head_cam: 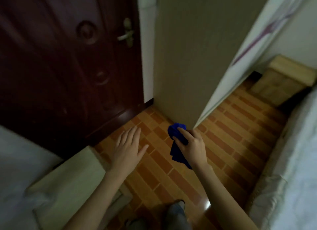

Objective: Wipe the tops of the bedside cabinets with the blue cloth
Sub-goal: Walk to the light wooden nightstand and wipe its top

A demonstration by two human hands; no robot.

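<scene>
Blue cloth [176, 140] in right hand [193, 144]

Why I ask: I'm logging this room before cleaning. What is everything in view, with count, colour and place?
blue cloth: one, deep blue, held above the floor, centre
door: one, dark brown, upper left
door handle: one, metal, on the door's right edge
tall panel: one, grey-brown, centre
patterned panel: one, white with purple marks, upper right
wooden cabinet: one, light wood, far right
bed: one, white bedding, right edge
low furniture: one, pale beige, lower left
floor: orange-brown brick-pattern tiles
left hand: open, empty
right hand: gripping the cloth
legs: grey trousers, bottom centre
</scene>
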